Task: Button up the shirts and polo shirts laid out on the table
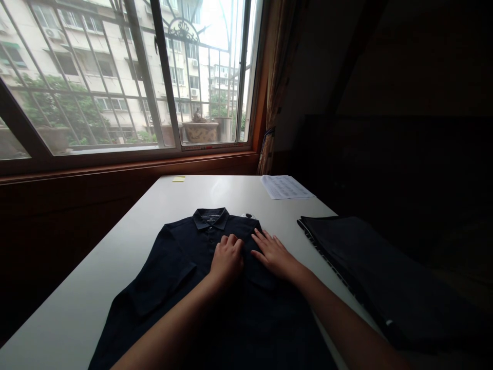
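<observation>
A dark navy polo shirt [227, 318] lies spread front up on the white table, its collar [211, 218] pointing away from me. The sleeve on the left side [162, 280] is laid inward over the body of the shirt. My left hand [227, 257] is curled closed on the chest, just right of the button placket, with its fingertips hidden against the cloth. Flat near the right shoulder rests my right hand [275, 254], fingers stretched out and apart. A small white and black item [248, 216] shows partly behind that shoulder.
Dark folded fabric [358, 257] lies along the table's right side. Printed papers [287, 187] sit at the far right corner, and a yellow sticky note [178, 179] at the far left of the white table [127, 231]. Beyond stands a barred window [127, 77] with a curtain [269, 113].
</observation>
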`<state>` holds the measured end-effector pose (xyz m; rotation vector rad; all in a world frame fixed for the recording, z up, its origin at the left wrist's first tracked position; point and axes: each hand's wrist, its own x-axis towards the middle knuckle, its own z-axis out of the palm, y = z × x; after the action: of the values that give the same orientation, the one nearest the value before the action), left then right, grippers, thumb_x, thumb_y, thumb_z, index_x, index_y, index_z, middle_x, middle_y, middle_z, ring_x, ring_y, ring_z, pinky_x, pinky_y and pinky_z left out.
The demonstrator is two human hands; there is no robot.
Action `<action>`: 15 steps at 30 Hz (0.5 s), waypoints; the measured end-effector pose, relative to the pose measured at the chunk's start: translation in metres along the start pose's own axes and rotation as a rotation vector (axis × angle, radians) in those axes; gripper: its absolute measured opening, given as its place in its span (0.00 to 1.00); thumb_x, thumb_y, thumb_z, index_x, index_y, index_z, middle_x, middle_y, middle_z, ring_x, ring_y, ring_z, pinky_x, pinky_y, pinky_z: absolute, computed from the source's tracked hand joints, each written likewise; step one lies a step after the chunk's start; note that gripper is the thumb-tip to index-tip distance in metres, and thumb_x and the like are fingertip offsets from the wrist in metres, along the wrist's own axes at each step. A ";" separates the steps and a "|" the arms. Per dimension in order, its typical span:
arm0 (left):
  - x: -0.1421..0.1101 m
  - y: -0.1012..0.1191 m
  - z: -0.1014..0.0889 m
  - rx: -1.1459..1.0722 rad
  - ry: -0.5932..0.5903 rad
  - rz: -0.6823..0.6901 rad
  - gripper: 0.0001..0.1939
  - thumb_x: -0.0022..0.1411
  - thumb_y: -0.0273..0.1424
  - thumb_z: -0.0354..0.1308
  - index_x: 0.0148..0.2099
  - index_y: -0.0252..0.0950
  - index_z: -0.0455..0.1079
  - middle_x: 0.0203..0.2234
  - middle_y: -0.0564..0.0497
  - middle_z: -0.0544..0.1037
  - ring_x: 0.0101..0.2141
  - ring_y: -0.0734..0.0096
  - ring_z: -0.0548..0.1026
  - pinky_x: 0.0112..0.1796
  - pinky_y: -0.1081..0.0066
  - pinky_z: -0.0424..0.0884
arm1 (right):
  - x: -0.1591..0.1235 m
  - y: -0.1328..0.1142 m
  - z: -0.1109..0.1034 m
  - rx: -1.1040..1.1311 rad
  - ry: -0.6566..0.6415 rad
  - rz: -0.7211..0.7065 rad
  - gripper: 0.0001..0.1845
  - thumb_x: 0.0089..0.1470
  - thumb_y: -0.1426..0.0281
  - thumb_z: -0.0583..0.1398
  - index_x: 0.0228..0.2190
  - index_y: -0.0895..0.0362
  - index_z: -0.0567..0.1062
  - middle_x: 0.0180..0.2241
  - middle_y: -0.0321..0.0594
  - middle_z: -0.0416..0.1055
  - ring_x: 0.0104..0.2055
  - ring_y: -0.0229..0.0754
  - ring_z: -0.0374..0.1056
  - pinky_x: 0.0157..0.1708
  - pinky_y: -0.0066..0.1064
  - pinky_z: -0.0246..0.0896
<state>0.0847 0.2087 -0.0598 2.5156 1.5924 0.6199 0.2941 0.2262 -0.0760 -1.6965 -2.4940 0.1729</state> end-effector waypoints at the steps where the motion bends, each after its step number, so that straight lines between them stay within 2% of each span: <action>1: 0.000 0.000 0.001 0.008 -0.002 0.016 0.13 0.63 0.25 0.51 0.48 0.39 0.70 0.49 0.45 0.72 0.50 0.56 0.67 0.48 0.61 0.66 | 0.002 0.001 0.001 0.000 0.000 0.007 0.39 0.64 0.44 0.42 0.68 0.49 0.50 0.72 0.38 0.38 0.73 0.52 0.34 0.68 0.54 0.35; 7: -0.001 -0.003 0.008 0.043 -0.019 0.097 0.23 0.66 0.27 0.48 0.62 0.40 0.65 0.62 0.47 0.67 0.62 0.54 0.60 0.54 0.54 0.62 | 0.015 0.007 0.001 -0.005 -0.018 0.048 0.41 0.64 0.44 0.41 0.69 0.52 0.49 0.72 0.38 0.37 0.73 0.52 0.34 0.69 0.52 0.34; 12: -0.002 -0.006 0.012 0.066 -0.037 0.118 0.26 0.65 0.29 0.48 0.65 0.39 0.63 0.65 0.49 0.63 0.66 0.53 0.55 0.57 0.52 0.61 | 0.024 0.010 0.002 -0.024 -0.021 0.076 0.41 0.64 0.44 0.40 0.69 0.53 0.48 0.72 0.37 0.36 0.73 0.50 0.34 0.69 0.50 0.32; 15: -0.003 -0.005 0.015 0.078 -0.039 0.111 0.28 0.65 0.32 0.49 0.67 0.38 0.62 0.66 0.48 0.62 0.67 0.52 0.54 0.62 0.51 0.55 | 0.030 0.013 0.003 -0.032 -0.030 0.102 0.41 0.64 0.45 0.40 0.69 0.53 0.47 0.72 0.37 0.36 0.73 0.49 0.34 0.69 0.49 0.32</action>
<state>0.0852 0.2104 -0.0757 2.6705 1.5006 0.5263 0.2945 0.2589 -0.0796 -1.8483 -2.4453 0.1698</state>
